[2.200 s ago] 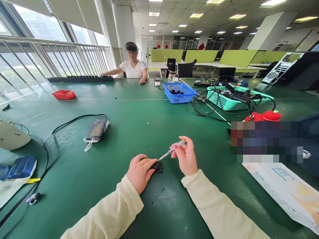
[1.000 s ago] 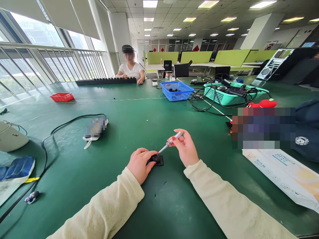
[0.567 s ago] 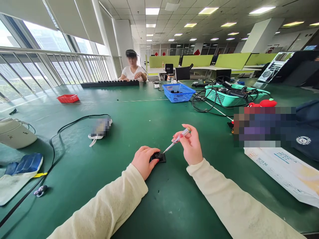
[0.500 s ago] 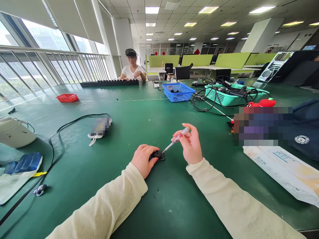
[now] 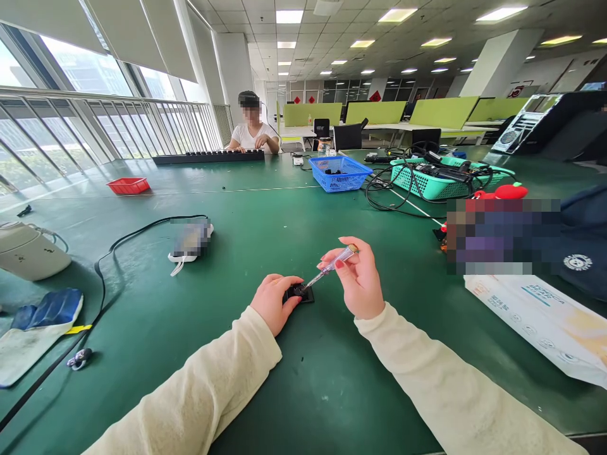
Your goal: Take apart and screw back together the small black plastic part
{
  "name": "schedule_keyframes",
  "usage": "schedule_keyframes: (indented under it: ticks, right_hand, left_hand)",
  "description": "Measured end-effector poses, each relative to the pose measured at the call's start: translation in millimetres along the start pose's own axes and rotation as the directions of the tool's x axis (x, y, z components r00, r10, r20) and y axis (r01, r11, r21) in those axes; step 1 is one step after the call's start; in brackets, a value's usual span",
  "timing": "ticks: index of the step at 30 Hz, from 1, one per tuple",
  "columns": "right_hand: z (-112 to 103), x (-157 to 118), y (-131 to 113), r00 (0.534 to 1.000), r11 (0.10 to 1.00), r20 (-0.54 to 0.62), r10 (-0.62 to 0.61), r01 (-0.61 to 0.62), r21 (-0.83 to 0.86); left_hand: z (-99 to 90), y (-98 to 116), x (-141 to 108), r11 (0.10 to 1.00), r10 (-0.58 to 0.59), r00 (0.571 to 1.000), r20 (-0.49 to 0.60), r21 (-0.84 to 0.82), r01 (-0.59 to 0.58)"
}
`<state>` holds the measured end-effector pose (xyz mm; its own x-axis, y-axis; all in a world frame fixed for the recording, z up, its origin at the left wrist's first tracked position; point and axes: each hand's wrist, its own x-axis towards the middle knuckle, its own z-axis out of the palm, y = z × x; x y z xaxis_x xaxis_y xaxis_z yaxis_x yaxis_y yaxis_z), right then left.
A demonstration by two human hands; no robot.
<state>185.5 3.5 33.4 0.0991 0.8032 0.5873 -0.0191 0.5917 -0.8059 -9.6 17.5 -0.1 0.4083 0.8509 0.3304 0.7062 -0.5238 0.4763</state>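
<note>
A small black part point(image 5: 307, 295) lies on the green table in front of me. My left hand point(image 5: 275, 302) grips it from the left, thumb on the near side and fingers on the far side. In my right hand point(image 5: 358, 278) is a screwdriver with a clear handle point(image 5: 342, 255), held between thumb and fingers. Its shaft slants down to the left, and the tip meets the top of the black part. Fine detail of the part is too small to tell.
A blue basket point(image 5: 340, 174) and a green basket point(image 5: 434, 183) with cables stand further back. A red tray point(image 5: 128, 185) is back left, a white bag point(image 5: 535, 322) right. Across the table point(image 5: 265, 215) sits a person point(image 5: 251, 133) behind a keyboard.
My right hand has moved slightly left with the screwdriver, whose tip has shifted from the black part's right side towards its middle. My left hand has stayed on the part.
</note>
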Motion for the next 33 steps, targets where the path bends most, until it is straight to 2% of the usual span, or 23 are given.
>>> schedule_keyframes:
  ticks: [7, 13, 18, 25, 33]
  right_hand:
    - [2, -3, 1, 0.997, 0.997, 0.043, -0.063, 0.065, -0.041]
    - [1, -2, 2, 0.989, 0.987, -0.007, -0.145, 0.144, -0.068]
    - [-1, -1, 1, 0.987, 0.985, -0.034, -0.157, 0.154, -0.084]
    - [0, 1, 8, 0.997, 0.996, -0.002, -0.076, 0.076, -0.052]
    - [-4, 8, 13, 0.988, 0.987, -0.038, 0.149, -0.147, 0.063]
  left_hand:
    - [-5.2, 6, 1, 0.999, -0.03, 0.999, 0.042, -0.013, 0.031]
    - [-5.7, 6, 1, 0.999, -0.047, 0.998, 0.043, -0.018, 0.048]
    - [-7.7, 8, 2, 0.998, -0.057, 0.997, 0.054, -0.011, 0.058]
    - [-12.3, 14, 4, 0.998, -0.064, 0.996, 0.065, -0.002, 0.065]
    - [-14.7, 18, 5, 0.995, -0.097, 0.991, 0.097, 0.001, 0.097]
